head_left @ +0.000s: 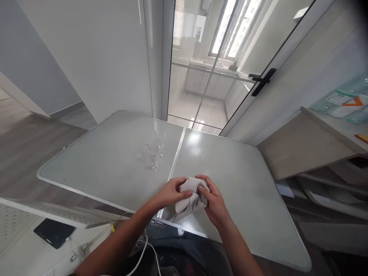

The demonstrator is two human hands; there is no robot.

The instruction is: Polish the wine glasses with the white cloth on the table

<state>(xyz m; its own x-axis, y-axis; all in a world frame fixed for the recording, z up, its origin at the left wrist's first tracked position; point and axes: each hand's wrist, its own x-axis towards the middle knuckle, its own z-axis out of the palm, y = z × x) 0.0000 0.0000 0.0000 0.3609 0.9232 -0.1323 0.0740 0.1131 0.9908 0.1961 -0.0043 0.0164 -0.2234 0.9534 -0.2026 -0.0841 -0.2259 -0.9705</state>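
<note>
A crumpled white cloth [190, 200] is held over the near edge of a grey folding table [244, 184]. My left hand [170, 193] grips its left side, fingers curled round the fabric. On the right side my right hand [213, 201] closes on the same cloth. A small puddle of spilled water [153, 153] glistens on the left half of the table, a little beyond my hands.
A black device [54, 232] lies on a white surface at the lower left, with a white cable [143, 253] near my lap. A wooden shelf [304, 147] with papers stands at the right. A glass door with a black handle [262, 80] is behind the table.
</note>
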